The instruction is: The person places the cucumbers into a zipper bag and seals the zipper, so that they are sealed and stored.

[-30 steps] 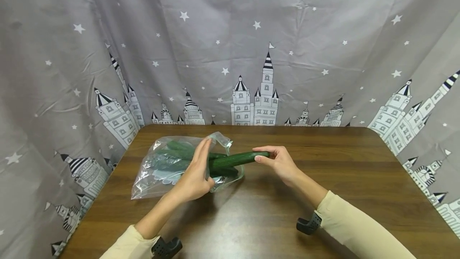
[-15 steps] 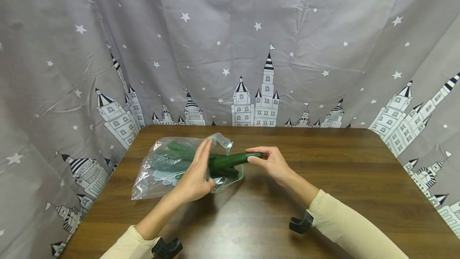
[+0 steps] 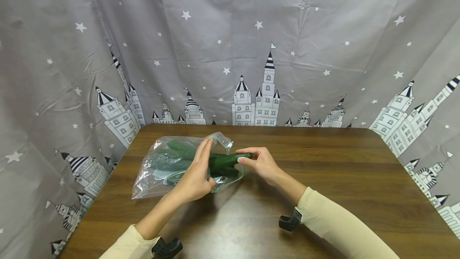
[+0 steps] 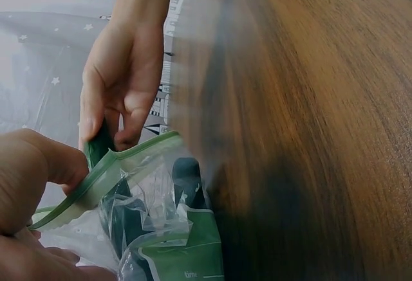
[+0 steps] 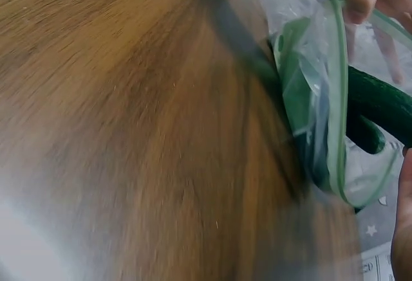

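A clear zip bag with a green zip edge lies on its side, its mouth facing right. Inside it are several dark green cucumbers. My left hand holds the bag's mouth apart, thumb and fingers on the rim. With its thumb and fingertips, my right hand pinches the outer end of one cucumber. Most of that cucumber is within the bag; just the end sticks out. Below it another cucumber end shows at the opening. My left hand covers part of the bag in the head view.
A brown wooden table carries the bag at its left half. Behind it hangs a grey curtain printed with castles and stars. Black wrist mounts sit at both sleeves.
My right hand has moved left, sliding the cucumber deeper into the bag, so less of it sticks out. My left hand and the bag have stayed nearly in place.
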`<state>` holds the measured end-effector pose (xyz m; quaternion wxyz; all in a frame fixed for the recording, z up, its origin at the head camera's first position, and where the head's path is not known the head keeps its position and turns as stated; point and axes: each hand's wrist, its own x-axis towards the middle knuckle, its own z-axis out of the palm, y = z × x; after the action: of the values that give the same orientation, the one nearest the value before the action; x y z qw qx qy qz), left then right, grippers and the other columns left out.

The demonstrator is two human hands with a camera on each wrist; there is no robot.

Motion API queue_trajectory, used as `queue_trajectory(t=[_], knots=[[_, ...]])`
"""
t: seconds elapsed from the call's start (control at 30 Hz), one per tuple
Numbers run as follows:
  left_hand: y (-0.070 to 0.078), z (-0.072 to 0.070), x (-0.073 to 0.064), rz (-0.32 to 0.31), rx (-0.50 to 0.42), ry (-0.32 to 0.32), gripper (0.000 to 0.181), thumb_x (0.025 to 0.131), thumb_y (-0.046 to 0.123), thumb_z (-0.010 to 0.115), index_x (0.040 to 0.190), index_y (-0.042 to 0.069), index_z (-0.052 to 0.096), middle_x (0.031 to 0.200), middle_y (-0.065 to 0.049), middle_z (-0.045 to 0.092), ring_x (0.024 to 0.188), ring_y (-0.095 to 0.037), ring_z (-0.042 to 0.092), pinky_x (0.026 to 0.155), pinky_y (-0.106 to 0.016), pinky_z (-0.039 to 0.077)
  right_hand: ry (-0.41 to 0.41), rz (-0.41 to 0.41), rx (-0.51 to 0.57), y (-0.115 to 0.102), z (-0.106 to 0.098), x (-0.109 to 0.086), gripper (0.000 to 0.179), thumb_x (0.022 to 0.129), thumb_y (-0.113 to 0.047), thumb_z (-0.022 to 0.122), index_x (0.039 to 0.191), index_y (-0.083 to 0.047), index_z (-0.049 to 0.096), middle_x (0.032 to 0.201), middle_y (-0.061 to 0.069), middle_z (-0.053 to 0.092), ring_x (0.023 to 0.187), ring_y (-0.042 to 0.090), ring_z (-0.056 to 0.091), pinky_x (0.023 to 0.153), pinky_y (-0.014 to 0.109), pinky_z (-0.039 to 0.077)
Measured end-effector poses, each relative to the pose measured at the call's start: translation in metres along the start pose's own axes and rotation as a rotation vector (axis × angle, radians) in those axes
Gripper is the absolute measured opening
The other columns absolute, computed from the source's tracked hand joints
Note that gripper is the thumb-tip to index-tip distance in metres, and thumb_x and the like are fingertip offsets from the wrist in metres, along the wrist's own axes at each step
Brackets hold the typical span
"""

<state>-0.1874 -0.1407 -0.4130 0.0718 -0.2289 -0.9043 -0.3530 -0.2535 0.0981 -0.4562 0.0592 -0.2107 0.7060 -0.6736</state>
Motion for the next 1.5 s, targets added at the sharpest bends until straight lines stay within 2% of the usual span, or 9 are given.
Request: queue_trajectory(t=[0.17, 0.23, 0.37, 0.57, 0.73, 1.0, 1.13, 1.33, 1.5], knots=[[0.001, 0.001, 0.001, -0.011, -0.013, -0.012, 0.118, 0.066, -0.016, 0.067, 0.165, 0.004, 0.007, 0.17, -0.015, 0.005, 0.123, -0.036, 0.049, 0.065, -0.031, 0.051, -0.029, 0.043, 0.078, 0.003, 0.007, 0.007, 0.037, 0.093, -0.001, 0.075, 0.126, 0.012, 0.066, 0.105, 0.016, 0.074, 0.092, 0.017, 0.069, 0.091, 0.049, 0.056], [-0.001, 0.001, 0.002, -0.01, -0.021, -0.016, 0.118, 0.066, -0.016, 0.067, 0.165, 0.005, 0.007, 0.17, -0.015, 0.005, 0.125, -0.037, 0.048, 0.064, -0.031, 0.051, -0.027, 0.075, 0.111, 0.003, 0.004, 0.007, 0.038, 0.092, 0.002, 0.074, 0.128, 0.013, 0.065, 0.105, 0.015, 0.074, 0.093, 0.019, 0.07, 0.093, 0.052, 0.055], [-0.004, 0.002, 0.003, 0.0, -0.033, 0.002, 0.119, 0.064, -0.015, 0.067, 0.165, 0.004, 0.008, 0.17, -0.015, 0.006, 0.139, -0.039, 0.038, 0.077, -0.037, 0.052, -0.018, 0.118, 0.147, 0.0, -0.007, 0.004, 0.039, 0.092, 0.006, 0.071, 0.128, 0.015, 0.061, 0.113, 0.015, 0.073, 0.097, 0.022, 0.071, 0.09, 0.044, 0.057], [-0.008, 0.001, 0.002, -0.003, -0.042, 0.009, 0.12, 0.062, -0.016, 0.066, 0.165, 0.004, 0.008, 0.171, -0.013, 0.004, 0.146, -0.039, 0.03, 0.083, -0.041, 0.053, 0.023, 0.137, 0.041, 0.001, -0.017, 0.002, 0.032, 0.087, 0.001, 0.078, 0.117, 0.008, 0.072, 0.116, 0.013, 0.071, 0.091, 0.015, 0.07, 0.08, 0.03, 0.055], [-0.008, 0.0, 0.002, -0.006, -0.034, 0.0, 0.12, 0.063, -0.016, 0.067, 0.165, 0.004, 0.007, 0.171, -0.013, 0.003, 0.145, -0.04, 0.031, 0.076, -0.036, 0.054, 0.051, 0.099, -0.037, 0.004, -0.014, 0.002, 0.028, 0.083, 0.0, 0.083, 0.11, 0.005, 0.077, 0.107, 0.012, 0.075, 0.088, 0.014, 0.067, 0.075, 0.025, 0.054], [-0.006, 0.0, 0.001, -0.004, -0.017, 0.003, 0.117, 0.065, -0.015, 0.067, 0.165, 0.004, 0.009, 0.171, -0.013, 0.004, 0.14, -0.038, 0.039, 0.075, -0.036, 0.051, -0.048, 0.02, -0.118, 0.012, 0.009, 0.005, 0.016, 0.085, 0.001, 0.082, 0.099, 0.007, 0.078, 0.092, 0.01, 0.077, 0.08, 0.012, 0.071, 0.071, 0.026, 0.058], [-0.005, 0.0, 0.002, -0.001, -0.019, -0.002, 0.117, 0.065, -0.015, 0.067, 0.165, 0.004, 0.008, 0.17, -0.013, 0.005, 0.14, -0.038, 0.038, 0.075, -0.037, 0.05, -0.081, -0.007, -0.139, 0.011, 0.013, 0.006, 0.015, 0.085, 0.002, 0.081, 0.099, 0.006, 0.078, 0.094, 0.011, 0.077, 0.084, 0.014, 0.073, 0.073, 0.028, 0.059], [-0.005, 0.001, 0.003, 0.003, -0.023, -0.005, 0.117, 0.064, -0.015, 0.067, 0.165, 0.002, 0.009, 0.17, -0.016, 0.005, 0.143, -0.04, 0.035, 0.082, -0.041, 0.052, -0.258, -0.095, -0.17, -0.003, 0.002, 0.008, 0.029, 0.088, 0.006, 0.077, 0.115, 0.012, 0.072, 0.112, 0.026, 0.072, 0.104, 0.036, 0.071, 0.087, 0.034, 0.058], [-0.004, 0.001, 0.003, -0.005, -0.023, -0.015, 0.118, 0.063, -0.016, 0.066, 0.165, 0.002, 0.008, 0.17, -0.016, 0.005, 0.144, -0.04, 0.034, 0.08, -0.038, 0.054, -0.216, -0.082, -0.183, -0.009, -0.02, 0.004, 0.033, 0.089, 0.004, 0.077, 0.12, 0.012, 0.069, 0.115, 0.026, 0.071, 0.106, 0.038, 0.07, 0.089, 0.034, 0.057]])
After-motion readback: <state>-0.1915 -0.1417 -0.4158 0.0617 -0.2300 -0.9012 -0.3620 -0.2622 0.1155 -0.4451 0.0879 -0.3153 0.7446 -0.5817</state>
